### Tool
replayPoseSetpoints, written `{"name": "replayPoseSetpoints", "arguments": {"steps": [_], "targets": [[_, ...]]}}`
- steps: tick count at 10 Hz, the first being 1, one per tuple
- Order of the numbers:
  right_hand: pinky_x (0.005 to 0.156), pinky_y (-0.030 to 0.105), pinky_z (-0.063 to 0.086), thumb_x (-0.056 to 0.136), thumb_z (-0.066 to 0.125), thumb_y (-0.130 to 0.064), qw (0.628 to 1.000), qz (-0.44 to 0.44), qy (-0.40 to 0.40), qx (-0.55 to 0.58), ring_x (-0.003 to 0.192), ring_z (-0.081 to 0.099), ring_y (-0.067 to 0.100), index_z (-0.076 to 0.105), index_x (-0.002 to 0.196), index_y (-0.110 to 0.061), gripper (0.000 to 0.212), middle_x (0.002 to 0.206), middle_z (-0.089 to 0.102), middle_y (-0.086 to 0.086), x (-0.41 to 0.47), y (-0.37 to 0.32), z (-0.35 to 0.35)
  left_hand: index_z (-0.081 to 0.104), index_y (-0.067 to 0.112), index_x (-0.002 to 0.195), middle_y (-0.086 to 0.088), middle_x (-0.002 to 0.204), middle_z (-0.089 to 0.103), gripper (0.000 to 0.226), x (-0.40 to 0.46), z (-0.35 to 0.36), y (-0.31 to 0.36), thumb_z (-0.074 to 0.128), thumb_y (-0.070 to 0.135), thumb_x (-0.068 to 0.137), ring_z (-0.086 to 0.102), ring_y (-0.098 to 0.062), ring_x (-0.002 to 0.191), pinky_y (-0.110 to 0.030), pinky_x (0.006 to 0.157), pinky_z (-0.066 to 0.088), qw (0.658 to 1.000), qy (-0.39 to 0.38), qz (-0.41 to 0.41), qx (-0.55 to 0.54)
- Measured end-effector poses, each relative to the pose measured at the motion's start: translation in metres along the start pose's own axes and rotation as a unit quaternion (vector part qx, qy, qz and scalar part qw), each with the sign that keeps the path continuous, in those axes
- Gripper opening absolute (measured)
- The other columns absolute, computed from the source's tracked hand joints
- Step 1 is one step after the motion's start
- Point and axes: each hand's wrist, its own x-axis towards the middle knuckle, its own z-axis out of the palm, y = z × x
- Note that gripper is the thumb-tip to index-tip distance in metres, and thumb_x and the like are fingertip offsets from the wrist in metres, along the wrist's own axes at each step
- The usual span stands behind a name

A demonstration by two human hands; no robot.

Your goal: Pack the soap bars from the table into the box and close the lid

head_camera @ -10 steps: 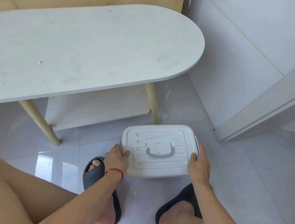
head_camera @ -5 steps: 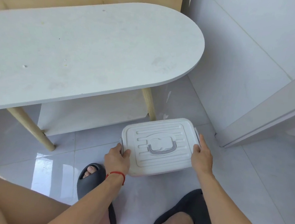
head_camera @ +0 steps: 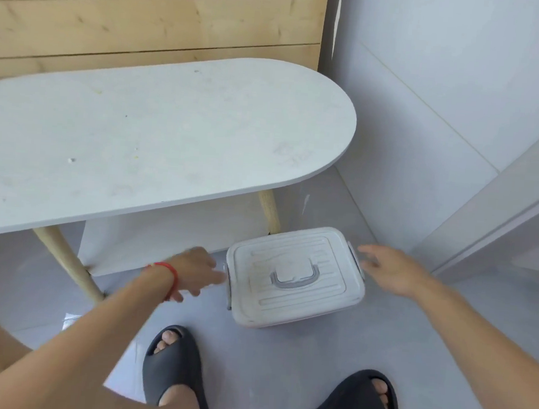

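Observation:
A white plastic box (head_camera: 294, 277) stands on the grey floor beside the table leg, its ribbed lid on and a grey handle lying flat on top. My left hand (head_camera: 197, 271), with a red band at the wrist, hovers just left of the box, fingers apart and blurred. To the right of the box my right hand (head_camera: 392, 270) is spread, a little off the side clip. Neither hand holds anything. No soap bars show on the white oval table (head_camera: 157, 137).
The table's wooden legs (head_camera: 269, 209) stand just behind the box and at the left. A white wall and a door frame (head_camera: 500, 203) close off the right side. My feet in dark slippers (head_camera: 174, 371) rest on the floor in front of the box.
Both hands have let go of the box's sides and pulled outward. The camera has tilted up, so the box sits lower in view.

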Motion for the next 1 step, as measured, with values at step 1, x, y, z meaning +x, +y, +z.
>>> {"name": "replayPoseSetpoints", "arguments": {"steps": [1], "targets": [[0.096,0.023,0.049,0.100,0.058,-0.037,0.997,-0.069,0.012,0.033,0.110,0.066,0.003,0.065,0.121,-0.045,0.024,0.128,0.071,-0.010,-0.0480,-0.0230,-0.0633,0.065,0.039,0.117,0.007,0.097,0.078,0.039,-0.0473,-0.0486,0.0063,0.065,0.054,0.081,0.075,-0.014,0.088,-0.040,0.080,0.063,0.961,0.118,0.247,-0.046]]}}
